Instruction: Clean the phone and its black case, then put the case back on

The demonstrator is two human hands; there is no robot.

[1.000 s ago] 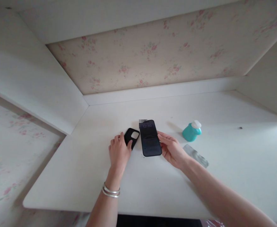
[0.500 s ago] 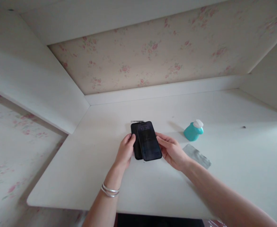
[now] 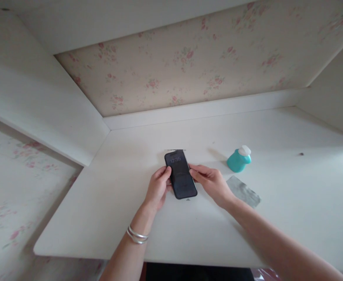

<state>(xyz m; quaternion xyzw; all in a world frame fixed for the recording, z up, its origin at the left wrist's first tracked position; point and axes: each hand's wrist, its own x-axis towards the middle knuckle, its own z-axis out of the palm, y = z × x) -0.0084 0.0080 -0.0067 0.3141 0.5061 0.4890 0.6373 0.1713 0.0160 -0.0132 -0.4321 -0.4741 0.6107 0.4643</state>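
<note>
A dark phone (image 3: 181, 177) with 12:35 on its dim screen is held screen up between both hands, above the desk. My left hand (image 3: 156, 187) is closed at its left edge, thumb on the rim and fingers underneath. The black, flat phone case in that hand is now covered by the phone, so how far the two fit together is hidden. My right hand (image 3: 212, 183) pinches the phone's right edge, with the thumb on the side and the fingers behind.
On the white desk (image 3: 101, 218), a teal bottle with a white cap (image 3: 238, 160) stands right of the hands. A grey cloth (image 3: 243, 191) lies in front of it. A small dark bit (image 3: 301, 154) sits farther right. A raised ledge and side panels border the desk.
The phone has shifted left over the black case, which showed beside it before and is now covered. My right hand moved slightly left with the phone; my left hand stayed nearly in place.
</note>
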